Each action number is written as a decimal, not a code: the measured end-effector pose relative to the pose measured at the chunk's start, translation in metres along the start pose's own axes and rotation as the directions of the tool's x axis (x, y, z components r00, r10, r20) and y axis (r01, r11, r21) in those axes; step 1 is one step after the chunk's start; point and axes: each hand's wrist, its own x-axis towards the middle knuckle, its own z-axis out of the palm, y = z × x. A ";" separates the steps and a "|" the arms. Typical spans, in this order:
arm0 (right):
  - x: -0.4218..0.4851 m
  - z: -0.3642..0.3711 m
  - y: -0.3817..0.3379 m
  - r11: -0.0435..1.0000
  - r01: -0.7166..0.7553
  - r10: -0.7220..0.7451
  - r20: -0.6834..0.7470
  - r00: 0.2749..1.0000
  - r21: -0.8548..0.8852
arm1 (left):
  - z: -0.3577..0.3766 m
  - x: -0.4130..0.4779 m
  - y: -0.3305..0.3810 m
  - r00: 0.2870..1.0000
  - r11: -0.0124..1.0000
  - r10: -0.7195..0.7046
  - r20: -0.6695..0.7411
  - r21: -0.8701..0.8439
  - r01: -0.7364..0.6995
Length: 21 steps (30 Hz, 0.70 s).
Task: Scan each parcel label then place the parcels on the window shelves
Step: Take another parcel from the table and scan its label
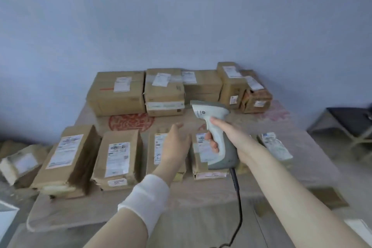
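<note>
Right hand grips the handle of a grey-white barcode scanner. Its fingers are wrapped round the grip and one digit lies up near the trigger area. The scanner head is tilted up and away, over the gap between the two parcel rows. A black cable hangs from the handle base.

Left hand is released: fingers straight and close together, palm turned toward the scanner, holding nothing. It sits over the third front-row parcel; whether it touches is hard to tell (motion blur).

Front row, labels up, side by side: far-left parcel, second parcel, the third, then a fourth parcel partly behind the scanner. A white plastic mailer lies to the right.

Back row against the wall: large carton, taped carton, flat carton, tall carton, small torn carton.

All rest on a beige sheet with a red round print. White wristband on the left forearm. Dark stool at right.
</note>
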 end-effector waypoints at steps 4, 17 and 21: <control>-0.022 -0.097 0.000 0.999 -0.010 0.015 -0.134 0.991 0.038 | 0.086 0.008 0.040 0.985 0.999 0.035 0.170 0.020 -0.039; 0.001 -0.297 -0.018 0.991 -0.031 0.092 -0.499 0.862 0.129 | 0.283 0.070 0.099 0.888 1.000 -0.009 0.459 0.001 0.010; 0.018 -0.332 -0.014 0.984 -0.072 0.144 -0.491 0.859 0.163 | 0.316 0.088 0.103 0.900 0.999 -0.047 0.433 0.036 0.034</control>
